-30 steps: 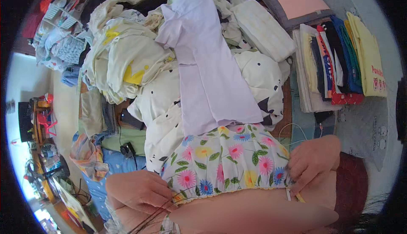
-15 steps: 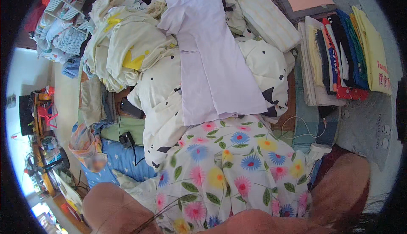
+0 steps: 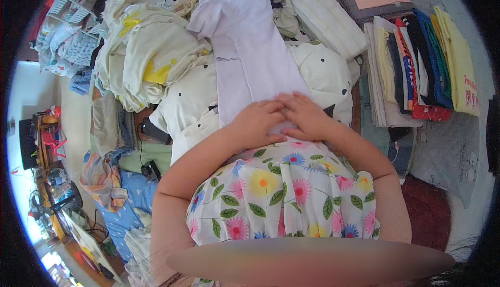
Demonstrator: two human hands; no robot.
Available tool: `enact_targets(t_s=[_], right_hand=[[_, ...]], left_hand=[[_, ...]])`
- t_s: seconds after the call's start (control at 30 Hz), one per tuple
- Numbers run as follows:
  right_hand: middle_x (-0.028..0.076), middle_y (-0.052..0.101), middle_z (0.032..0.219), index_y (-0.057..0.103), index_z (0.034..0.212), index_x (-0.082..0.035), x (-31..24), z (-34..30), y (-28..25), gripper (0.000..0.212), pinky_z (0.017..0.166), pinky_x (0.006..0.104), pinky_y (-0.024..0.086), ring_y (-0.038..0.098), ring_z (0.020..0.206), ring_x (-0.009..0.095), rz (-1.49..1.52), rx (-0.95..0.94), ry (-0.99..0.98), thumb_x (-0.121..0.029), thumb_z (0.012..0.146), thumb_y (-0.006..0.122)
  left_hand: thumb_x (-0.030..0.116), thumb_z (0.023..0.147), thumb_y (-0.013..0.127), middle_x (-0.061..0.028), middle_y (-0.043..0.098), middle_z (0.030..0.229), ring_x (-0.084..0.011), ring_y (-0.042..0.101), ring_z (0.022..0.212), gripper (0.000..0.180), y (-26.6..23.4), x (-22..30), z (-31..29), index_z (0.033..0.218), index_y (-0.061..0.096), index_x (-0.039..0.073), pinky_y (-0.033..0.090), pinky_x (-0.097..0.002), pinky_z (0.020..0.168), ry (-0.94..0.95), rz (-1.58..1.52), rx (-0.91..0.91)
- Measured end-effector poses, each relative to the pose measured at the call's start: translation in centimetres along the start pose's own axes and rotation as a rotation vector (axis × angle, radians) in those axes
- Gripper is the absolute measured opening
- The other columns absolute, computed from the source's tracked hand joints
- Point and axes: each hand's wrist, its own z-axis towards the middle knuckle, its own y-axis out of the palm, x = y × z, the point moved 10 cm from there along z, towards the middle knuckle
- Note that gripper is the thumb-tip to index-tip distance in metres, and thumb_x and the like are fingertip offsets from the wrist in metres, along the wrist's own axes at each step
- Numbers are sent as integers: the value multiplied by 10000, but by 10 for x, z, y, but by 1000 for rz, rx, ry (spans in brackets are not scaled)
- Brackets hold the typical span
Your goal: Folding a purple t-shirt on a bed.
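A pale lavender short-sleeved top (image 3: 250, 53) stretches away from me over a bulky white cloth bundle (image 3: 182, 97) with black marks. Both of my hands rest on its near end. My left hand (image 3: 258, 123) lies fairly flat, fingers reaching to the right. From the other side my right hand (image 3: 310, 120) comes in, its fingers spread and overlapping the left fingertips. No cloth shows gripped in either hand. The top's near hem is partly hidden by my hands and my flowered garment (image 3: 281, 193).
A heap of cream clothes with yellow patches (image 3: 151, 53) lies at the far left. Folded garments (image 3: 411, 68) stand in a row at the right. A striped white folded cloth (image 3: 328, 19) is at the back. A small black device with a cable (image 3: 150, 170) sits on the left.
My hands, out of view before, have come onto the near end of the lavender top, with both forearms now bent inward. The view has shifted slightly.
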Motion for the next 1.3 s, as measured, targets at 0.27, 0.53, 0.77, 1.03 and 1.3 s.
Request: enact_targets(t_s=[0.27, 0.53, 0.77, 1.03, 1.3], right_hand=[[99, 572, 1149, 627, 1037, -110, -9, -12, -3, 363, 1000, 450, 334, 504, 1133, 278, 585, -198, -111, -210, 695, 692], [74, 574, 921, 624, 991, -108, -39, 14, 8, 291, 738, 403, 475, 578, 816, 276, 296, -225, -274, -202, 716, 631], [79, 567, 904, 621, 1020, -137, -32, 4, 18, 224, 679, 360, 492, 594, 769, 257, 498, -359, -113, -193, 805, 596], [116, 581, 1054, 620, 1049, -60, 38, 49, 17, 301, 826, 330, 458, 580, 933, 241, 853, -386, 188, -207, 787, 644], [166, 489, 1285, 529, 1198, -25, -5, 70, 28, 447, 1019, 417, 345, 470, 1191, 328, 162, -68, -130, -250, 815, 576]], left_hand=[[187, 663, 742, -81, 590, 1062, -282, 527, 1054, 327, 4, -5, -37, 964, 643, 105, 412, -398, 888, 39, -217, -11], [136, 648, 736, -36, 585, 884, -249, 568, 848, 250, -11, -4, -45, 881, 648, 120, 474, -353, 733, -5, -31, 8], [134, 723, 684, -77, 585, 746, -262, 589, 700, 115, -10, -14, -41, 812, 638, 76, 486, -356, 610, -124, -285, 25], [38, 729, 656, -86, 592, 778, -240, 597, 738, 150, -5, -26, -46, 878, 640, 43, 481, -323, 654, -245, -534, -82], [7, 714, 637, -112, 586, 903, -218, 585, 823, 212, -7, -23, -47, 926, 628, -11, 465, -303, 708, -262, -738, -150]])
